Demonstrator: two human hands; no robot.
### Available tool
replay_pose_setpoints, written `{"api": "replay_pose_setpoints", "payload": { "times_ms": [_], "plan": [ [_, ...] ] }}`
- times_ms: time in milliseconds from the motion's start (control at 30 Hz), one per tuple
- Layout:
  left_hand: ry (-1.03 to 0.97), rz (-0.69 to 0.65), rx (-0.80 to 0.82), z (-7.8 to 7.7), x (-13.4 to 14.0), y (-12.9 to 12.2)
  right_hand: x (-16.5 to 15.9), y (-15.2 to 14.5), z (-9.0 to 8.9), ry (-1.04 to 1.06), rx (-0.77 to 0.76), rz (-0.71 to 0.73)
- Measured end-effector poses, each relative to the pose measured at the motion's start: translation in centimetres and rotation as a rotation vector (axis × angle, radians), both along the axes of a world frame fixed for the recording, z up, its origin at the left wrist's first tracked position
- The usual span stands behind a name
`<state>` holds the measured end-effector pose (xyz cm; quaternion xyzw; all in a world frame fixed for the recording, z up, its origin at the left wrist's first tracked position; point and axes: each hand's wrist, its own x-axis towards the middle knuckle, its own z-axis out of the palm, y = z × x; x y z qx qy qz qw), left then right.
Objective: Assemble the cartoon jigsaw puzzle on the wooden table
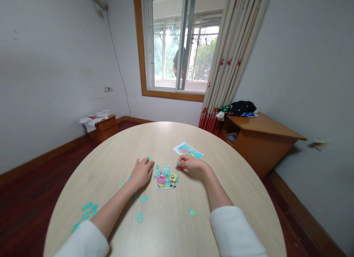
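A partly joined jigsaw puzzle (166, 178) with cartoon figures lies on the round table (221, 220). To its right, my right hand (188, 163) pinches a small puzzle piece (177, 164) between thumb and fingers, just above the tabletop. My left hand (142, 172) rests to the left of the puzzle, palm down with its fingers apart. One teal piece (150, 159) lies by its fingertips. Behind my right hand lies a printed reference picture (188, 150), its near edge partly covered by that hand.
Loose teal pieces (88, 212) are clustered at the table's left side. Other pieces lie nearer me, such as one piece (139, 217) and another (192, 212). A wooden desk (265, 127) with cloths stands beyond the right edge, a low cabinet (106, 127) at the left.
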<state>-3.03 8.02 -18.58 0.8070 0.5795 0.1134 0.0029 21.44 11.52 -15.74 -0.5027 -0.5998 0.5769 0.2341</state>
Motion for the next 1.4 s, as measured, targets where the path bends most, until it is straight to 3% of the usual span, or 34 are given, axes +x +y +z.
{"api": "replay_pose_setpoints", "payload": {
  "times_ms": [233,400,500,733,867,1033,1200,1400],
  "plan": [
    [-0.003,-0.185,0.032,0.0,-0.3,0.1,0.8,0.4,0.2,-0.098,0.078,-0.042],
    [0.035,-0.131,0.046,-0.5,-0.5,0.2,0.5,-0.2,0.9,-0.051,0.015,0.108],
    [0.074,-0.073,0.062,-0.8,-0.9,0.5,0.3,-0.5,1.1,-0.081,-0.01,0.126],
    [0.128,0.015,0.09,-0.4,-0.9,0.6,1.3,-0.1,0.9,-0.169,0.036,-0.06],
    [0.046,-0.109,0.094,0.2,2.2,-1.7,1.6,0.1,1.0,-0.189,0.108,-0.091],
    [0.018,-0.206,-0.075,-0.4,5.9,-4.6,1.1,0.2,1.3,-0.066,0.189,-0.17],
    [0.044,-0.194,-0.118,-0.8,5.9,-3.4,0.6,0.4,2.0,0.077,0.229,-0.278],
    [-0.008,-0.184,-0.066,0.2,5.0,-1.7,0.0,0.3,3.1,0.14,0.289,-0.295]
  ]
}}
